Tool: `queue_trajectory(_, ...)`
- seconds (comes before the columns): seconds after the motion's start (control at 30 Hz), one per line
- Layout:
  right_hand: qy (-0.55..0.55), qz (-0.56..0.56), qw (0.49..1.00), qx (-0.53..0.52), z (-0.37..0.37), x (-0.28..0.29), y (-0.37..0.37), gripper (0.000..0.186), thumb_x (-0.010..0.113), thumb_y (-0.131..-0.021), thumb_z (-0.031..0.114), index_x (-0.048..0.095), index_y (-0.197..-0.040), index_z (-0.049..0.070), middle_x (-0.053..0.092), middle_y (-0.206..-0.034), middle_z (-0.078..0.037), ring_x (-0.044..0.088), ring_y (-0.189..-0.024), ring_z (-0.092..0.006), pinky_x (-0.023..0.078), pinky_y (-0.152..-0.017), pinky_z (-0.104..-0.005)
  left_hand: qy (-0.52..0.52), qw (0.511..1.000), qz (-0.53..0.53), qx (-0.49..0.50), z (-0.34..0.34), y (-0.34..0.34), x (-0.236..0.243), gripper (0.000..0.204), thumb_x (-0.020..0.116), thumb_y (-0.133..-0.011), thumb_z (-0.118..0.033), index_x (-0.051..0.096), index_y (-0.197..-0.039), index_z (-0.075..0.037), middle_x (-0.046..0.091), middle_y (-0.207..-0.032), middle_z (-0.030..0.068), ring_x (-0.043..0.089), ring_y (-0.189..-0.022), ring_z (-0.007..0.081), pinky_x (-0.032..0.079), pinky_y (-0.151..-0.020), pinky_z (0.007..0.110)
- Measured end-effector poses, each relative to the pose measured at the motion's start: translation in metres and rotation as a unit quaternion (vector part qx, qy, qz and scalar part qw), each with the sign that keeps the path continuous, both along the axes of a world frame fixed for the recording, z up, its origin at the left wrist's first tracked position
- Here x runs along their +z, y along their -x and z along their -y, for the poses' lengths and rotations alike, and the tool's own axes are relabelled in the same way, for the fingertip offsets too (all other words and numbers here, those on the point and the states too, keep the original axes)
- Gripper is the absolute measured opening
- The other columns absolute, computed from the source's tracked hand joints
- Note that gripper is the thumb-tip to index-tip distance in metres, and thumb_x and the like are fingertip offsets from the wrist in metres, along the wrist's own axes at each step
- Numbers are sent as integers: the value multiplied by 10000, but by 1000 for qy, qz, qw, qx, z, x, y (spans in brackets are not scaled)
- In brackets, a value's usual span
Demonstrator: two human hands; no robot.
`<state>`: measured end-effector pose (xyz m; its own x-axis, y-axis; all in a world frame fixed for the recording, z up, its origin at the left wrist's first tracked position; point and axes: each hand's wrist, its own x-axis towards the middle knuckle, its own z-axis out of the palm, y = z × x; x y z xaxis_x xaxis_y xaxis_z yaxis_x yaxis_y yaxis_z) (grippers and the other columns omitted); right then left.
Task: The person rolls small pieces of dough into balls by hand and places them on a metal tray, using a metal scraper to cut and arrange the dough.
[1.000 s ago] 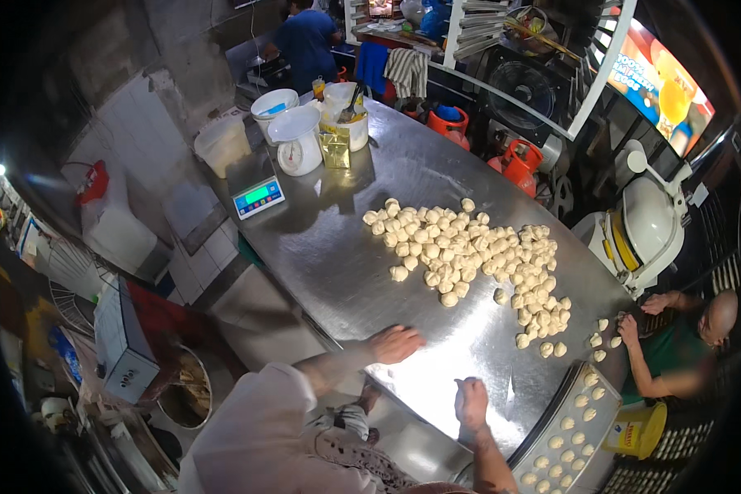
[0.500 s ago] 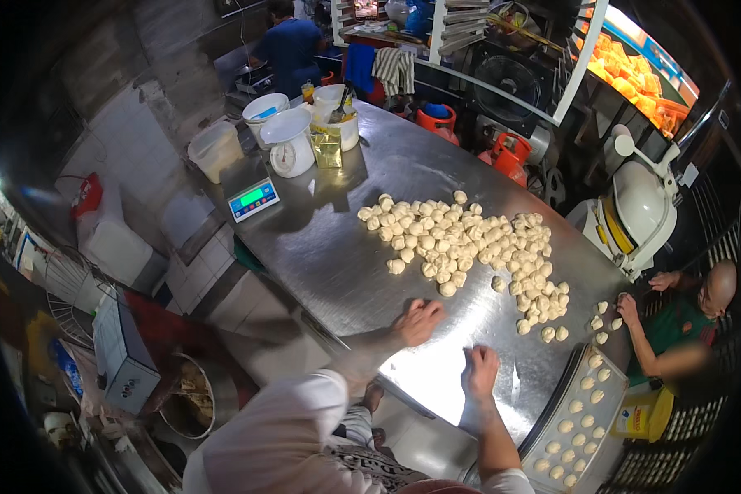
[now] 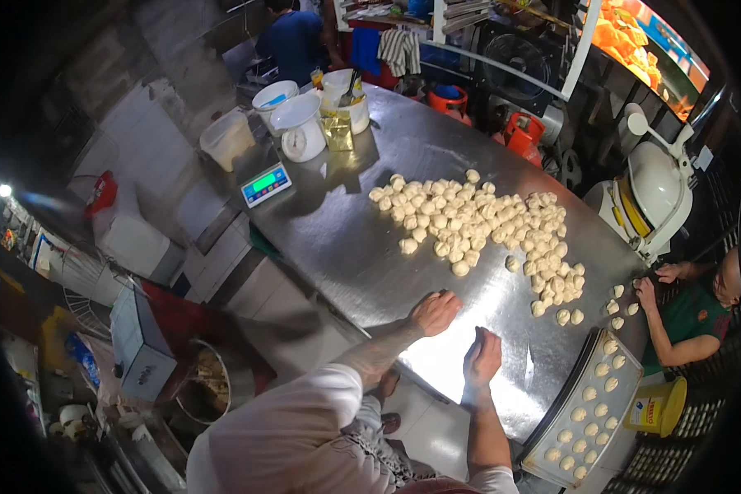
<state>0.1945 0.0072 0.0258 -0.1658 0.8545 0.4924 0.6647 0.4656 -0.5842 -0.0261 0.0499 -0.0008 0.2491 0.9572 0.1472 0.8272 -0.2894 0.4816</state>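
My left hand (image 3: pixel 436 313) rests low over the bare steel near the table's front edge, its fingers curled downward. My right hand (image 3: pixel 483 358) is beside it, a little nearer to me, likewise closed with curled fingers. Whatever lies under or inside either hand is hidden. Beyond both hands spreads a large heap of pale dough balls (image 3: pixel 461 216) on the steel table (image 3: pixel 329 255). A single dough ball (image 3: pixel 512 263) sits slightly apart at the heap's near side. To my right, a baking tray (image 3: pixel 543 428) carries rows of dough balls.
A co-worker (image 3: pixel 683 329) at the right end handles a few dough balls. A digital scale (image 3: pixel 267 184), a dial scale (image 3: pixel 303 142), tubs and a gold packet (image 3: pixel 337 132) stand at the table's far left. A white mixer (image 3: pixel 654 198) and red gas cylinders (image 3: pixel 523 132) border the far side.
The whole view has shifted, so the table appears farther right and lower on the left. Both my hands stay over the same table area, still curled, with slightly altered finger poses.
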Motion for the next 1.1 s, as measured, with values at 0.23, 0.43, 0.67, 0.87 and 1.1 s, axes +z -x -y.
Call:
queue_trajectory(0.23, 3, 134, 987, 86, 12, -23, -98, 200, 666, -945, -17, 729, -1127, 37, 687, -1087, -218, 661, -965, -421, 552, -865, -492, -40, 995, 77, -44, 15, 22, -7, 275, 583, -972, -34, 687, -1223, -80, 640, -1227, 118, 645, -1140, 330, 503, -1019, 437)
queue_trajectory(0.43, 3, 30, 999, 17, 15, -9, -21, 215, 605, -930, -51, 705, -1111, 8, 667, -1083, -233, 641, -985, -423, 544, -850, -499, -12, 996, 92, -10, 14, -11, -16, 246, 574, -976, -51, 702, -1172, -124, 655, -1211, 90, 635, -1172, 306, 474, -1053, 419)
queue_trajectory(0.67, 3, 138, 990, 29, -12, -24, -97, 146, 743, -913, 63, 767, -1041, 128, 700, -1210, -202, 682, -1070, -403, 576, -897, -483, -42, 997, -2, -64, -11, -6, 5, 267, 616, -957, -8, 733, -1134, -170, 623, -1344, 58, 653, -1063, 279, 515, -940, 436)
queue_trajectory(0.87, 85, -2, 996, 18, 53, -22, -74, 315, 630, -911, -49, 712, -1187, 78, 643, -1098, -165, 654, -1061, -378, 569, -914, -455, -8, 994, 108, -19, 41, -5, -17, 262, 661, -916, -18, 740, -1129, -147, 693, -1212, 100, 693, -1105, 360, 557, -975, 473)
queue_trajectory(1.1, 27, 55, 996, -61, -10, 1, -67, 282, 662, -936, -15, 745, -1148, 151, 662, -1142, -199, 662, -1027, -392, 575, -893, -476, -135, 990, 46, -9, -32, -38, 27, 204, 615, -953, -26, 751, -1059, -134, 685, -1182, 105, 695, -1081, 390, 551, -966, 488)
